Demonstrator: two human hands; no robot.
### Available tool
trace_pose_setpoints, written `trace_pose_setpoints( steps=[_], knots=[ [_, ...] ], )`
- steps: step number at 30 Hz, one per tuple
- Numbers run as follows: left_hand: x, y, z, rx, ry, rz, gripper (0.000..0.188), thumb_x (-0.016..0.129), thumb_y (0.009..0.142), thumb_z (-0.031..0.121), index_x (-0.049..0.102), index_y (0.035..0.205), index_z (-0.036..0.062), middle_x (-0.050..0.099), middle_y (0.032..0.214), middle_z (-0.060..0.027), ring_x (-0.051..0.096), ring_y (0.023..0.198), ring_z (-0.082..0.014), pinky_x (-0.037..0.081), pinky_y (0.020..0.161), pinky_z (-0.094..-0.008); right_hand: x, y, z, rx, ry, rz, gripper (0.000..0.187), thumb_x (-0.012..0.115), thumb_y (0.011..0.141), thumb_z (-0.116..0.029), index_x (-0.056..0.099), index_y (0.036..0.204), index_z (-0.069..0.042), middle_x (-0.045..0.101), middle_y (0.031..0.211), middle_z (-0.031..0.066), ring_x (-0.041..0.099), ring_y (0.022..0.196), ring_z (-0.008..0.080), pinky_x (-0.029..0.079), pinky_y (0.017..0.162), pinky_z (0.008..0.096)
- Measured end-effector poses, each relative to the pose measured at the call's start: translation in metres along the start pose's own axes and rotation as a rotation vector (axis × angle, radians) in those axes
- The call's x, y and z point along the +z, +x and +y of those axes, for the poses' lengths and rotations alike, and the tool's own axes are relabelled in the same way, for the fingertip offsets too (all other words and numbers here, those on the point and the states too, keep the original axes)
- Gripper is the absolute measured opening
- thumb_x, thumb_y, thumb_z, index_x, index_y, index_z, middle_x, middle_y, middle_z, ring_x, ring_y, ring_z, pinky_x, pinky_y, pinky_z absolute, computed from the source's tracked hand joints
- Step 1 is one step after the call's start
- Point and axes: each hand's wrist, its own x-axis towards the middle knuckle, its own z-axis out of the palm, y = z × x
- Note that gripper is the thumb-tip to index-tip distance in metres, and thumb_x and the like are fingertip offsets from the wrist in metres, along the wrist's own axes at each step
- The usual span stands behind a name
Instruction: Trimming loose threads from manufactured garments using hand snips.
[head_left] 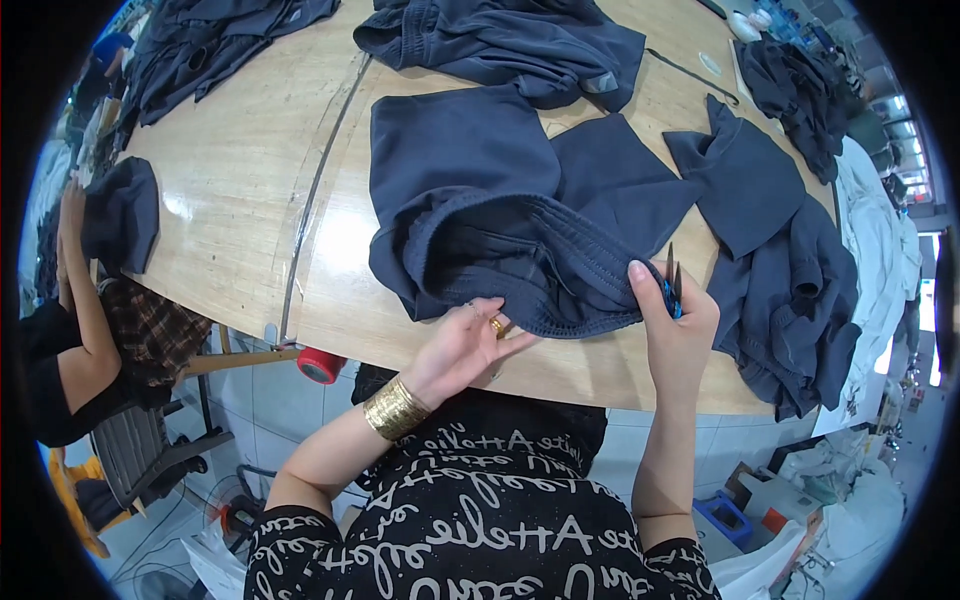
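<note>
Dark navy shorts lie spread on the table, their gathered elastic waistband held open toward me. My right hand pinches the right end of the waistband between thumb and fingers. It also holds a pair of small blue-handled thread snips, blades pointing away from me. My left hand, with a wide gold bracelet on its wrist, is at the near edge of the waistband. Its palm is turned up and its fingers are apart, some of them against the cloth.
More dark garments lie on the wooden table: a heap at the far side, a pile to the right, others at far left. At the left edge a co-worker's arm handles dark cloth. A red round object sits below the table edge.
</note>
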Motion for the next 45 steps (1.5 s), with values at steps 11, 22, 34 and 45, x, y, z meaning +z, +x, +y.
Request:
trace_pose_setpoints(
  steps=[11,22,34,45],
  knots=[
    [-0.012,-0.014,0.007,0.008,-0.094,-0.187,0.034,0.040,0.096,0.011,0.048,0.120,-0.0115,0.053,0.128,-0.0204,0.050,0.123,-0.0271,0.035,0.110,-0.0463,0.004,0.000,0.019,0.063,-0.179,0.039,0.015,0.069,0.084,-0.014,0.063,0.086,-0.001,0.057,0.069,0.0006,0.049,0.061,0.0050,0.040,0.054,0.0221],
    [0.006,-0.015,0.013,0.102,0.285,0.089,0.034,0.058,0.090,0.003,0.050,0.119,-0.0112,0.056,0.123,-0.0167,0.056,0.114,-0.0190,0.045,0.099,-0.0346,0.030,-0.015,0.020,-0.246,-0.130,-0.155,0.023,0.070,0.073,0.004,0.065,0.095,-0.001,0.059,0.086,0.0054,0.062,0.075,0.0156,0.049,0.067,0.0284],
    [0.020,-0.010,0.012,0.286,0.423,0.065,0.033,0.060,0.087,-0.005,0.056,0.119,-0.0022,0.062,0.112,-0.0080,0.058,0.103,-0.0141,0.046,0.093,-0.0307,0.034,-0.014,0.023,-0.096,0.114,-0.351,0.016,0.072,0.078,-0.006,0.068,0.093,0.000,0.059,0.084,0.0053,0.054,0.066,0.0124,0.044,0.065,0.0261],
    [0.019,-0.005,0.013,0.357,0.538,0.031,0.038,0.064,0.082,-0.008,0.056,0.117,0.0019,0.060,0.112,-0.0039,0.055,0.105,-0.0107,0.044,0.094,-0.0272,0.046,-0.017,0.030,-0.151,0.111,-0.262,0.008,0.065,0.085,-0.006,0.059,0.087,0.000,0.054,0.078,0.0021,0.050,0.067,0.0092,0.040,0.059,0.0227]
  ],
)
